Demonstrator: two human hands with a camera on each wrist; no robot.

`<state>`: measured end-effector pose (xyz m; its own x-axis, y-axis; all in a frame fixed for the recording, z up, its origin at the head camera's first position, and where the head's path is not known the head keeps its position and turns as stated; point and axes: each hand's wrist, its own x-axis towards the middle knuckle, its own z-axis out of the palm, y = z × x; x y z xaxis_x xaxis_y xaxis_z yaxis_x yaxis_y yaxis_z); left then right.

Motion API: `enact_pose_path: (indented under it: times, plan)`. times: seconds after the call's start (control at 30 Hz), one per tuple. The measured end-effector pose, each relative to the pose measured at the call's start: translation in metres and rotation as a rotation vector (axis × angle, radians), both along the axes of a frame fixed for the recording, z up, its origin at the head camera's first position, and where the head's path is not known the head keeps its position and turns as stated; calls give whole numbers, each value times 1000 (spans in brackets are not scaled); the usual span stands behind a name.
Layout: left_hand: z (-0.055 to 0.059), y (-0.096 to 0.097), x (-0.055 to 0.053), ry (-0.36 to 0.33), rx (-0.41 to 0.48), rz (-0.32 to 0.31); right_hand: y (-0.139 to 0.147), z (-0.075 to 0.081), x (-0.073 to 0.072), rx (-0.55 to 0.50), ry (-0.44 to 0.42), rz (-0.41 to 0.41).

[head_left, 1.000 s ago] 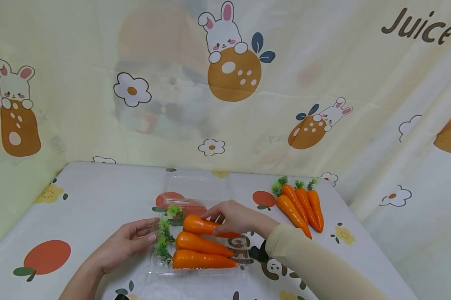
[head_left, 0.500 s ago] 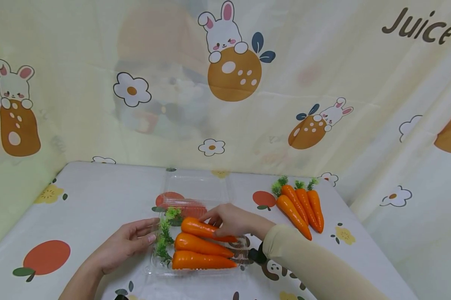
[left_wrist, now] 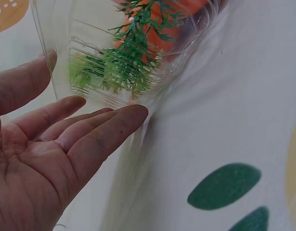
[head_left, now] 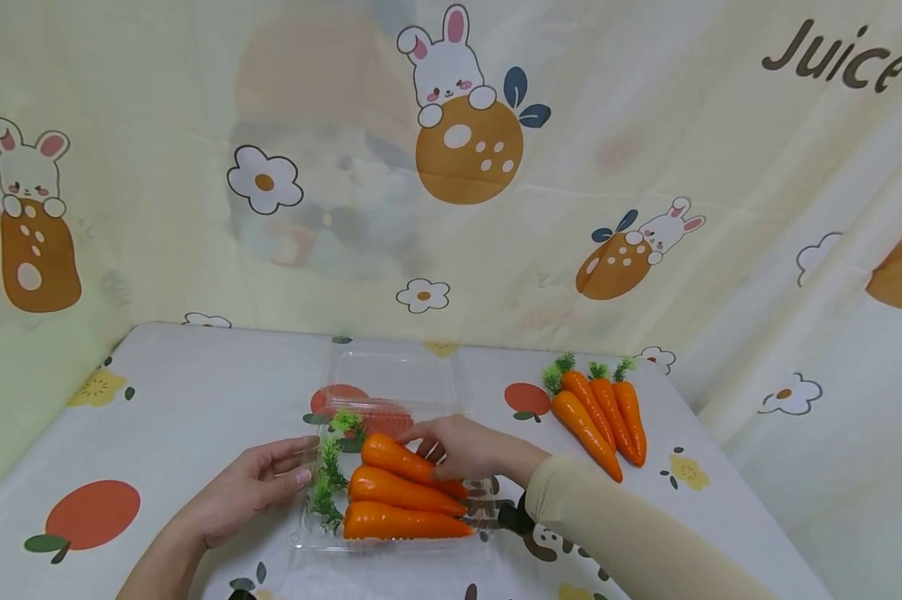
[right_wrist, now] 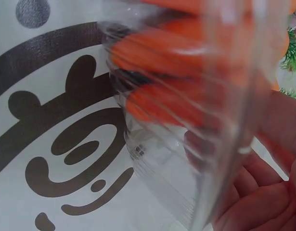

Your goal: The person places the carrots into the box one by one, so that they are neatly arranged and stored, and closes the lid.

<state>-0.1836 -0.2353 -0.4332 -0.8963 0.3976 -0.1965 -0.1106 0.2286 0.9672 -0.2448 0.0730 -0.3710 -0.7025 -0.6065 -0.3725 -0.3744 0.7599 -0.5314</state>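
In the head view, an orange toy carrot (head_left: 387, 454) with a leafy green top lies at the far side of a clear plastic box (head_left: 391, 544). My right hand (head_left: 462, 450) holds it near its narrow end, with the thumb on its upper side and the fingers along its far side. Two more carrots, a middle one (head_left: 398, 490) and a front one (head_left: 402, 521), lie alongside, tops to the left. My left hand (left_wrist: 46, 154) touches the box's left end with nearly straight fingers. In the right wrist view, the plastic wall partly covers the right fingers.
The box's clear lid (head_left: 391, 375) stands open at the back. Several more carrots (head_left: 601, 417) lie together at the back right of the patterned tablecloth (head_left: 218, 375). A printed curtain (head_left: 331, 250) hangs behind the table.
The far carrot has shifted slightly left and toward the middle carrot, its narrow end nearer me. The right hand has moved slightly nearer with it. My left hand stays put.
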Motion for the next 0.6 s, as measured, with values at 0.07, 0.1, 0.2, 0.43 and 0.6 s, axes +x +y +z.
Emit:
enact_pose_path:
  times: [0.07,0.1,0.2,0.43,0.6]
  plan:
    - [0,0,0,-1,-3,-2,1,0,0,5,-4,4]
    - [0,0,0,-1,-4,-2,1,0,1,6,-7,6]
    - [0,0,0,-1,-5,-5,1,1,1,-2,-8,19]
    - [-1,-1,0,20,5,-21,2,3,2,-8,-7,29]
    - [0,-1,-1,12,8,-23,3,4,4,19,-8,37]
